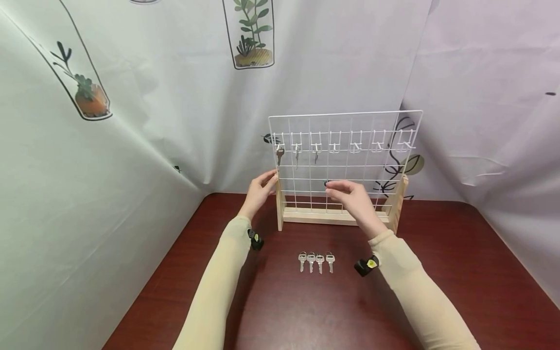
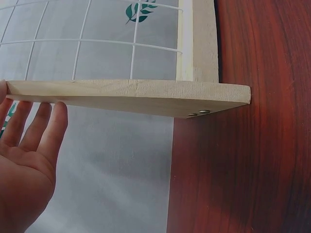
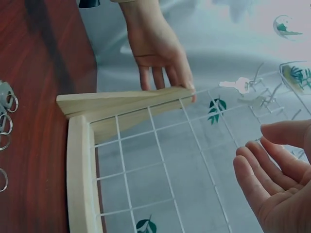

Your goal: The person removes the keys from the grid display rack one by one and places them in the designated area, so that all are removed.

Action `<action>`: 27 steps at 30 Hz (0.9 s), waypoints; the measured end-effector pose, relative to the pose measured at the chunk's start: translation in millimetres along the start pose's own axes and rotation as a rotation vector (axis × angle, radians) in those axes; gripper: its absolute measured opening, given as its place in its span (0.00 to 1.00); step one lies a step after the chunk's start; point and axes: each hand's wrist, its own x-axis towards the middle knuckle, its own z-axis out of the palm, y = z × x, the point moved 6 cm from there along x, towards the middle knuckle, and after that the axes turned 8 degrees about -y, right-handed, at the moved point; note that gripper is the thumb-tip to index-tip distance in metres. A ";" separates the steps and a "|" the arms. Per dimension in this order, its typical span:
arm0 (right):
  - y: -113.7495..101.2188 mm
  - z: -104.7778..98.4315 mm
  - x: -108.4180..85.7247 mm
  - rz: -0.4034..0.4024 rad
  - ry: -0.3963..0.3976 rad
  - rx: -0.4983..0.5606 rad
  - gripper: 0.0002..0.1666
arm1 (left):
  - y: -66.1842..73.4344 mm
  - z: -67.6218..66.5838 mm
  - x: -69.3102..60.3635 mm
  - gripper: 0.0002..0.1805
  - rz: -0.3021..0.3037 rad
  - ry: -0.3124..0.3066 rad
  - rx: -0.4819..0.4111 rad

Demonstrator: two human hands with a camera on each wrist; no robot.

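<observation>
A white wire grid rack [image 1: 306, 179] with a row of hooks stands on wooden supports. My left hand [image 1: 259, 192] holds the rack's left wooden upright [image 2: 131, 91], thumb at its edge and fingers against the outer face. In front of the grid, below the hooks, is my right hand [image 1: 355, 200]. Its thumb and forefinger come close together, and the right wrist view shows nothing between them. A brass-toned key [image 1: 280, 155] hangs on the leftmost hook; a second key [image 1: 297, 159] and third key [image 1: 316, 156] hang on the following hooks.
Several silver keys with rings, one of them a key [image 1: 330, 262] at the row's right end, lie side by side on the dark red table [image 1: 288, 311] before the rack. A pale plant-printed cloth [image 1: 183, 97] hangs behind and beside the table.
</observation>
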 end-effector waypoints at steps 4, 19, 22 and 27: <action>-7.6 1.8 1.9 -0.024 0.012 0.028 0.21 | 4.3 0.8 -1.2 0.27 0.002 -0.016 -0.012; -25.6 5.2 16.7 -0.079 0.048 -0.060 0.21 | 1.5 0.0 0.0 0.26 0.014 0.002 -0.001; -29.9 4.7 19.2 -0.084 0.063 -0.069 0.22 | 1.4 -0.1 0.4 0.26 0.019 0.002 -0.005; -35.5 5.2 25.5 -0.091 0.085 -0.063 0.24 | 0.3 0.3 -0.8 0.26 0.009 -0.002 -0.007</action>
